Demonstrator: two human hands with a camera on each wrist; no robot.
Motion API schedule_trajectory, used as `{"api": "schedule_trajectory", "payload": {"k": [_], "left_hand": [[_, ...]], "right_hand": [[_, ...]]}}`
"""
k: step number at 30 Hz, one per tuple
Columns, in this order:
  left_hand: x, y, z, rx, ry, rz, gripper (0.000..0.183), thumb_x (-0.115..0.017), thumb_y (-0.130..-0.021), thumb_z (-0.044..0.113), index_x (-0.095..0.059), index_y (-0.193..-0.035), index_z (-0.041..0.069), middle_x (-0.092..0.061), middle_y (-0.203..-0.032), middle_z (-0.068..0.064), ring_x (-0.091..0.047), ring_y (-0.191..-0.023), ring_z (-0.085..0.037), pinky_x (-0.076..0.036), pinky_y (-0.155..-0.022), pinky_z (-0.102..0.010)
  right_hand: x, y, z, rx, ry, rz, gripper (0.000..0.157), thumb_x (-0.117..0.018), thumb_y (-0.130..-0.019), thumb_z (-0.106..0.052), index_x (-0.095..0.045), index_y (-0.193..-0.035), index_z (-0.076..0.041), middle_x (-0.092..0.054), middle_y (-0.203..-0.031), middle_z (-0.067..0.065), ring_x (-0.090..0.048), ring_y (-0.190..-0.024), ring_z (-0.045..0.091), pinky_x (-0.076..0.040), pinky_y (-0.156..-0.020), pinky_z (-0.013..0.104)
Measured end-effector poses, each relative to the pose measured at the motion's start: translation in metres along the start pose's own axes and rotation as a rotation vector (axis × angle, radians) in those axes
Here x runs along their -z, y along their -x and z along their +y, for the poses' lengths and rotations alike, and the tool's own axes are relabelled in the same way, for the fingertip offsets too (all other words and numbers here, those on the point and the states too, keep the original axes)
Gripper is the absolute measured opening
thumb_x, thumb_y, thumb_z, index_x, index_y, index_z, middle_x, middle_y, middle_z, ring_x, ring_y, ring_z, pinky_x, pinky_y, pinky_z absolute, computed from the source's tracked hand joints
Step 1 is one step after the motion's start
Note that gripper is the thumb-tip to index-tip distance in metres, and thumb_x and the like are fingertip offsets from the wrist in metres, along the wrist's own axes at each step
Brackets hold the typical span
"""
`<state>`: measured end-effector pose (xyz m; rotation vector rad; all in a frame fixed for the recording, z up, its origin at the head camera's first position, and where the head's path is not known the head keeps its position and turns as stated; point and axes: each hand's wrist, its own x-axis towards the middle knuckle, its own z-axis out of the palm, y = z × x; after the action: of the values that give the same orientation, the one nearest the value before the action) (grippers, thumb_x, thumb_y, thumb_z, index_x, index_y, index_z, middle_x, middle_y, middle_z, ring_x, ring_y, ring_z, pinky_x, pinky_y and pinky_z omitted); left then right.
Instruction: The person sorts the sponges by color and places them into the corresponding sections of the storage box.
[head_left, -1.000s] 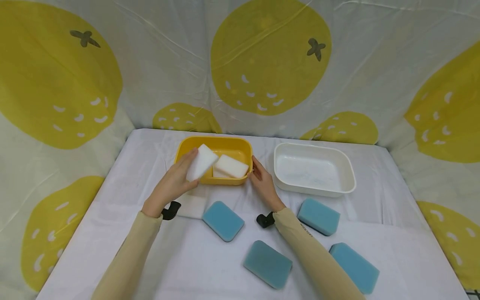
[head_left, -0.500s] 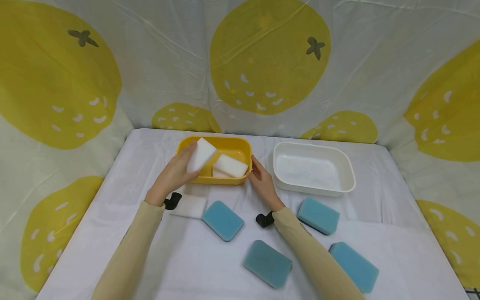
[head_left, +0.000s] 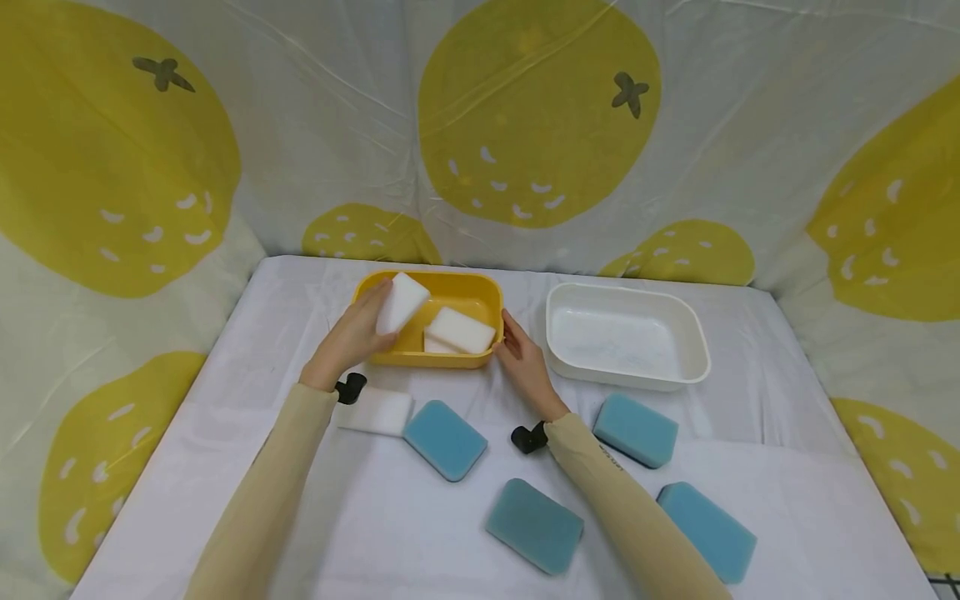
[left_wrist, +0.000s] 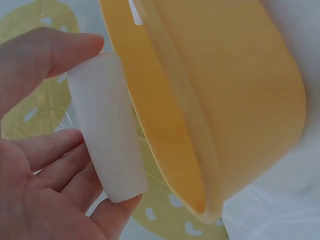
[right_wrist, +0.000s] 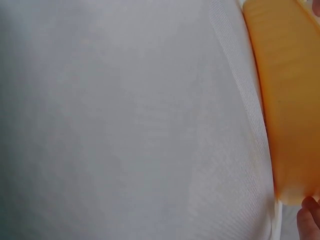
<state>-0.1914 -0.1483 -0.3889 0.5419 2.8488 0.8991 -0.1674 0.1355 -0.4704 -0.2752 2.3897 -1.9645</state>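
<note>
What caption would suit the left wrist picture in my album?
A white sponge in the left grip, at the open mouth of a yellow tub.

Setting: fabric-walled booth, wider room type indeterminable; lemon-print curtains (head_left: 540, 117) back and flank a counter (head_left: 420, 542) under white cloth (head_left: 810, 508).

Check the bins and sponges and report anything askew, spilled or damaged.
No spill or damage shows. Mildly untidy: inside the yellow bin, the upper white sponge lies at an angle across the lower white sponge, their edges not lined up.
</note>
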Motion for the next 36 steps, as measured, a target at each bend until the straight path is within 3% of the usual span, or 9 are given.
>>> {"api": "schedule_trajectory", "payload": {"k": [6, 17, 23, 30, 36], "left_hand": [[-0.003, -0.006, -0.007, 0.029, -0.002, -0.023, 0.082, -0.068, -0.087, 0.011, -0.017, -0.15, -0.005, -0.017, -0.155, -0.022, -0.019, -0.141, -0.037, -0.02, -0.113, -0.049], [-0.008, -0.013, -0.011, 0.061, -0.003, -0.038, 0.085, -0.07, -0.087, 0.01, -0.016, -0.15, -0.006, -0.015, -0.156, -0.022, -0.016, -0.141, -0.036, -0.017, -0.114, -0.047], [-0.011, -0.018, -0.012, 0.061, -0.021, -0.033, 0.084, -0.07, -0.086, 0.011, -0.017, -0.15, -0.006, -0.017, -0.155, -0.023, -0.018, -0.141, -0.036, -0.018, -0.114, -0.046], [-0.014, -0.022, -0.014, 0.075, -0.04, -0.032, 0.087, -0.072, -0.085, 0.012, -0.017, -0.15, -0.006, -0.017, -0.155, -0.023, -0.019, -0.14, -0.037, -0.02, -0.113, -0.048], [-0.015, -0.022, -0.015, 0.083, -0.044, -0.032, 0.088, -0.073, -0.086, 0.016, -0.016, -0.15, -0.005, -0.015, -0.155, -0.023, -0.021, -0.139, -0.038, -0.023, -0.111, -0.05]], "right_hand": [[0.0, 0.007, -0.027, -0.003, -0.005, -0.026, 0.058, -0.049, -0.097, 0.0, -0.022, -0.148, 0.006, -0.025, -0.152, 0.023, -0.032, -0.136, 0.034, -0.031, -0.109, 0.036], [0.0, 0.009, -0.027, -0.01, 0.001, -0.025, 0.058, -0.051, -0.098, -0.003, -0.023, -0.149, 0.004, -0.026, -0.153, 0.019, -0.031, -0.137, 0.029, -0.03, -0.109, 0.033], [0.0, 0.008, -0.021, -0.01, 0.009, -0.026, 0.058, -0.05, -0.098, -0.003, -0.022, -0.149, 0.003, -0.025, -0.153, 0.019, -0.031, -0.137, 0.03, -0.031, -0.109, 0.033], [-0.003, 0.0, 0.009, -0.016, 0.011, 0.01, 0.058, -0.052, -0.099, -0.008, -0.026, -0.151, -0.006, -0.028, -0.153, 0.009, -0.034, -0.137, 0.021, -0.032, -0.108, 0.027], [-0.003, -0.002, 0.011, -0.01, 0.024, 0.024, 0.058, -0.051, -0.099, -0.009, -0.026, -0.151, -0.008, -0.029, -0.154, 0.006, -0.034, -0.136, 0.017, -0.032, -0.108, 0.026]]}}
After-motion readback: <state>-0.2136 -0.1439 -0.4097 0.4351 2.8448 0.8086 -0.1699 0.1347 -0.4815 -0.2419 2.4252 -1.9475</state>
